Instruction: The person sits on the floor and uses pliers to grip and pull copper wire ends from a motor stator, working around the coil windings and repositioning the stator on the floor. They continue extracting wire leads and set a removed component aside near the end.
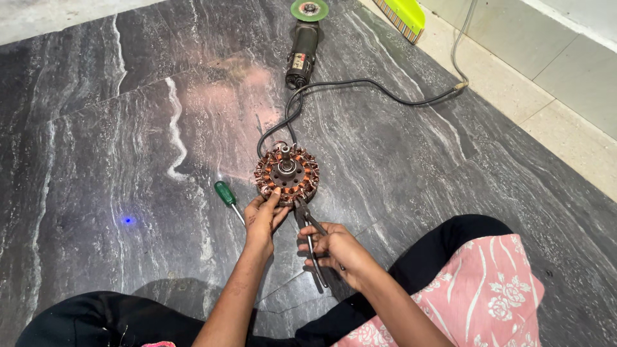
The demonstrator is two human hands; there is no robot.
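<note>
**Pliers at the winding, copper coils not yet off the stator**

The round motor stator (286, 173) lies flat on the dark stone floor (128, 128), near its middle, just ahead of the seated person's knees; its ring of copper coils looks whole all the way round, so by my judgement the stripping has barely started and almost all of the winding is left. The left hand (262, 218) rests fingers-down on the near rim of the stator, pressing it steady rather than gripping it; the right hand (334, 247) is clenched around the handles of the pliers (308, 225), whose nose touches the stator's near-right edge. A green-handled screwdriver (226, 196) lies untouched just left of the left hand; an angle grinder (303, 45) sits well apart toward the far edge of the floor, its cable (360, 83) looping back beside the stator.
</note>
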